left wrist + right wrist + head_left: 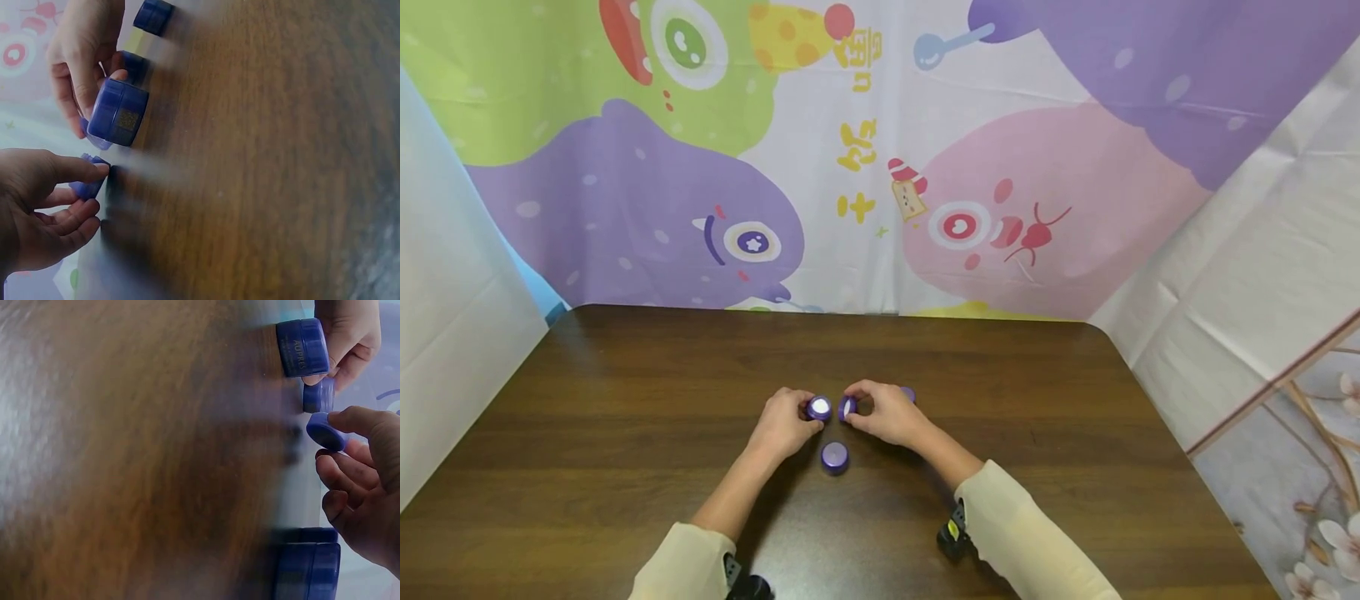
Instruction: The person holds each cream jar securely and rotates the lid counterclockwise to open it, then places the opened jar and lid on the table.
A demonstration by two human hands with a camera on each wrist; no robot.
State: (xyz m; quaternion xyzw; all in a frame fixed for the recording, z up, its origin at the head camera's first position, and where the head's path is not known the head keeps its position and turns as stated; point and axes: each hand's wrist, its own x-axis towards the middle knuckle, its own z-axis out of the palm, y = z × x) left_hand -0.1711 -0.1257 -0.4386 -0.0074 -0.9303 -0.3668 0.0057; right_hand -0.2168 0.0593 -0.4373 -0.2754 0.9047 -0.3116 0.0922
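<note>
Small purple jars are gathered near the middle of a dark wooden table (625, 400), which is backed by a large cartoon-monster backdrop (700, 208) in green, purple and pink; pale sheeting (1247, 275) is hung along the right side and a floral panel (1315, 467) is seen at the lower right. An open jar (819, 407), its white contents exposed, is grasped by the curled fingers of the left hand (786, 423). A purple lid (847, 408), tilted on edge just beside that jar, is pinched between thumb and fingers of the right hand (886, 412). A closed jar (834, 457) is set on the table just in front of both hands, apart from them. Another jar (908, 393) is partly hidden behind the right hand.
</note>
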